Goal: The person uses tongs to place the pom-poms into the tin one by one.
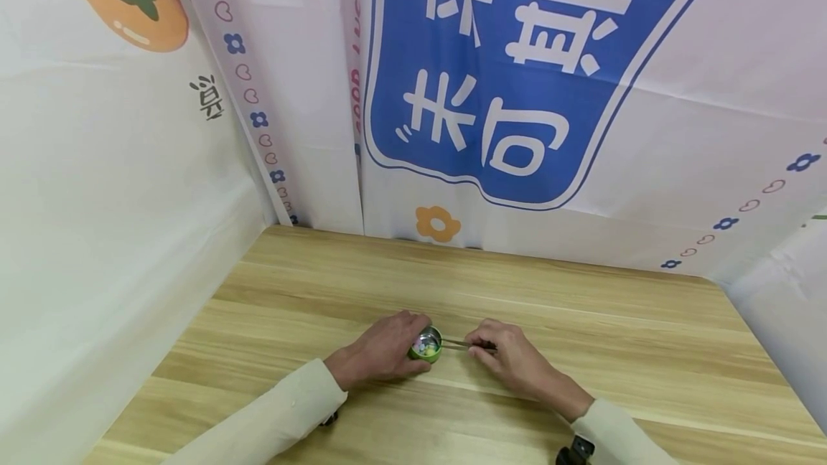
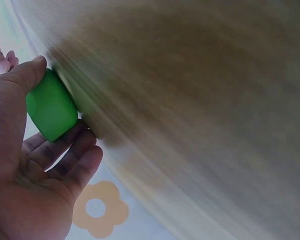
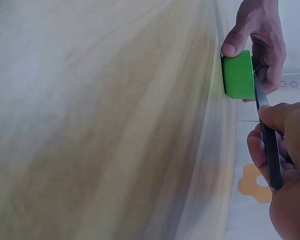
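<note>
A small round bowl (image 1: 431,359), green outside and shiny metal inside, stands on the wooden table with several small pastel pieces (image 1: 424,347) in it. My left hand (image 1: 384,348) holds it from the left side; in the left wrist view thumb and fingers lie around the green wall (image 2: 52,107). To the bowl's right, my right hand (image 1: 510,357) pinches a pair of thin metal tweezers (image 1: 457,343), their tips at the bowl's rim. In the right wrist view the dark tweezers (image 3: 271,150) run from the fingers up to the bowl (image 3: 238,75). Whether the tips grip a piece is hidden.
The wood-grain table (image 1: 581,321) extends around both hands. Behind it hangs a white printed cloth (image 1: 310,178) with a blue sign and an orange flower (image 1: 438,224). Another white cloth (image 1: 116,199) closes off the left side.
</note>
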Demonstrator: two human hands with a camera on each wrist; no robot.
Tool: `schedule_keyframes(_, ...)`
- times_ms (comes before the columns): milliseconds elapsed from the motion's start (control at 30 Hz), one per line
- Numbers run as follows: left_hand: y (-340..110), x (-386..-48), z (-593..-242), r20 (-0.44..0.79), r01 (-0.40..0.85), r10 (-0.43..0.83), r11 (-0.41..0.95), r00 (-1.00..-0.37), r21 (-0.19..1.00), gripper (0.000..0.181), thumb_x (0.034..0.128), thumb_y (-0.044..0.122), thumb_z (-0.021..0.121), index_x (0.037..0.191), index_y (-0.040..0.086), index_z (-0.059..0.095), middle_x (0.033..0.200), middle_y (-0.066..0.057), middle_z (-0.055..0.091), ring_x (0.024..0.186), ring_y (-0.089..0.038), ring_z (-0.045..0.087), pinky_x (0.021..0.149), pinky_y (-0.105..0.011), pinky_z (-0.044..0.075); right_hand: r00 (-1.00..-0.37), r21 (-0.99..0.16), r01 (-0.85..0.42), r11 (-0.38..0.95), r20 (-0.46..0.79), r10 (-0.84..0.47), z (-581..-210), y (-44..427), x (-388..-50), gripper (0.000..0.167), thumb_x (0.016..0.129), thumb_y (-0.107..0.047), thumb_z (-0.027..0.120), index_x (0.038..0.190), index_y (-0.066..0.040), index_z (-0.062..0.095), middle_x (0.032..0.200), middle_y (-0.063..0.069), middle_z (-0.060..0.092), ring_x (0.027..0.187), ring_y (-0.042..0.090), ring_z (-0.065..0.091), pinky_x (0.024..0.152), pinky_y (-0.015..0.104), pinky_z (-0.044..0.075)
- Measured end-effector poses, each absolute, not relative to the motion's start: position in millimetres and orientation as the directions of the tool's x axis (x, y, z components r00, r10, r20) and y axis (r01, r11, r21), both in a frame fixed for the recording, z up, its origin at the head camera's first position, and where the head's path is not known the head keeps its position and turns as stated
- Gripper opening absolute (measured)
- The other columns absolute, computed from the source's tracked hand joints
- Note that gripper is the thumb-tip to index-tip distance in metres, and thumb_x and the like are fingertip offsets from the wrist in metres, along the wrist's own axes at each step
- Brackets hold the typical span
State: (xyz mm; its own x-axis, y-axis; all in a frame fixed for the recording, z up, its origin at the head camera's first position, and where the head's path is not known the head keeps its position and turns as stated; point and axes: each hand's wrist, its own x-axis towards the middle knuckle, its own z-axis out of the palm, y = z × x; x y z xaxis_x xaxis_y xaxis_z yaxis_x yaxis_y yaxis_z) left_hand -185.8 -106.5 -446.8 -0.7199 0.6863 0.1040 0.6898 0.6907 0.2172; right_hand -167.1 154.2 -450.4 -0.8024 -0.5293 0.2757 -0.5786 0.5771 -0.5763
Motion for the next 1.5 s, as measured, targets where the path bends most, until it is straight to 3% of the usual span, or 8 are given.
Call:
schedule_keyframes(500, -107.1, -185.9, -448.6, 0.096, 0.688, 0.685, 0.697, -0.722, 0.204, 0.052, 0.0833, 0.046, 0.076, 0.117, 0.014, 0.053, 0.100, 0.003, 0.063, 0.087, -0.008, 0.058, 0.070, -0.020, 0.049, -0.867, -0.592, -0.491, 0.639, 0.259, -0.426, -452.0, 164.6, -168.4, 0.013, 0.090, -0.010, 0.070, 0.103, -0.012, 0.073, 0.098, -0.006, 0.068, 0.090, 0.006, 0.064, 0.079, 0.023, 0.055)
schedule_keyframes(800, -106.7, -185.1, -446.2, 0.101, 0.690, 0.686, 0.694, -0.721, 0.207, 0.051, 0.0836, 0.045, 0.076, 0.117, 0.014, 0.053, 0.100, 0.003, 0.065, 0.089, -0.009, 0.059, 0.071, -0.021, 0.050, -0.910, -0.557, -0.413, 0.721, 0.280, -0.306, -458.8, 166.7, -171.0, 0.011, 0.088, -0.006, 0.072, 0.098, -0.010, 0.074, 0.092, -0.004, 0.068, 0.085, 0.008, 0.065, 0.074, 0.022, 0.055)
schedule_keyframes(1500, -106.6, -184.5, -445.4, 0.098, 0.691, 0.688, 0.695, -0.719, 0.196, 0.052, 0.0839, 0.046, 0.075, 0.118, 0.014, 0.052, 0.101, 0.002, 0.064, 0.090, -0.010, 0.059, 0.072, -0.022, 0.051, -0.931, -0.506, -0.361, 0.783, 0.239, -0.275, -465.7, 146.7, -176.7, 0.005, 0.085, -0.008, 0.076, 0.089, -0.011, 0.074, 0.084, -0.006, 0.065, 0.075, 0.004, 0.057, 0.066, 0.020, 0.049)
